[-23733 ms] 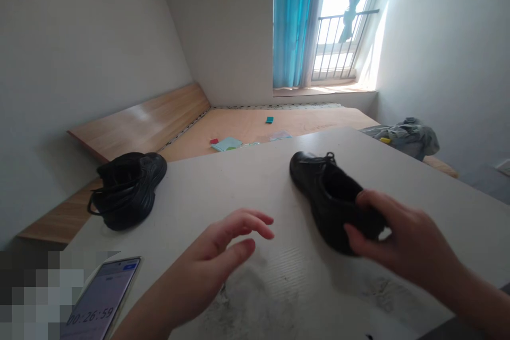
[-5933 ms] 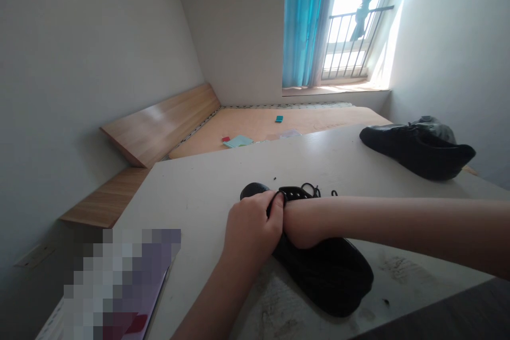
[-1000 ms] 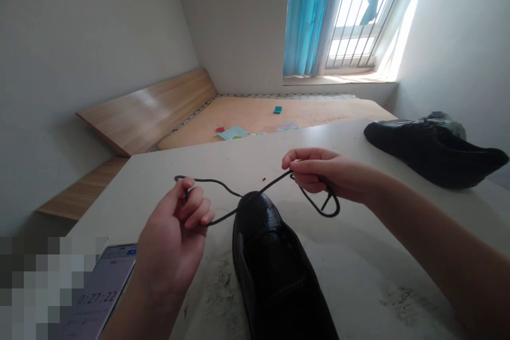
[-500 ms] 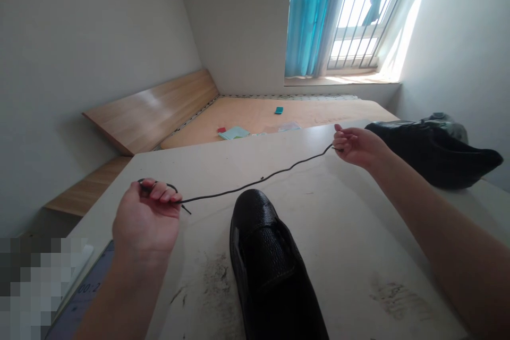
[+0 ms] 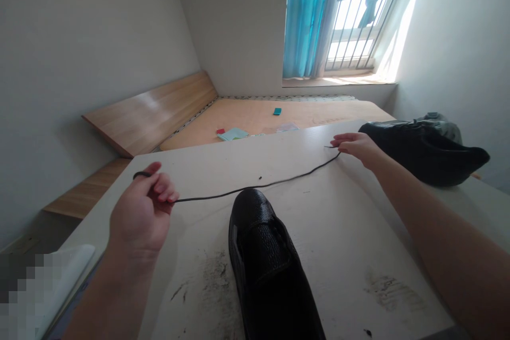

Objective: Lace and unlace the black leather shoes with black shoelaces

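Observation:
A dark shoelace [image 5: 217,196] runs between my two hands, passing just beyond the toe of a black leather shoe [image 5: 258,244]. My left hand [image 5: 145,207] is closed on one part of the lace, with a loop of it showing by the thumb. On the other side my right hand [image 5: 354,147] pinches the lace near its end, and a short tip sticks out past the fingers. The shoe lies upright on the white table [image 5: 326,255], toe pointing away from me. No lace shows in its front.
Another black shoe [image 5: 426,154] stands at the right beyond my right forearm. Dark scuffs [image 5: 217,287] mark the table. A bed [image 5: 319,111] with a few small items lies behind it. Part of a flat device [image 5: 75,297] shows at lower left.
My left hand has turned, its thumb now raised, and the loose lace end beside it no longer shows. The right hand has rotated palm-down and dipped slightly. The lace hangs nearer the shoe's toe.

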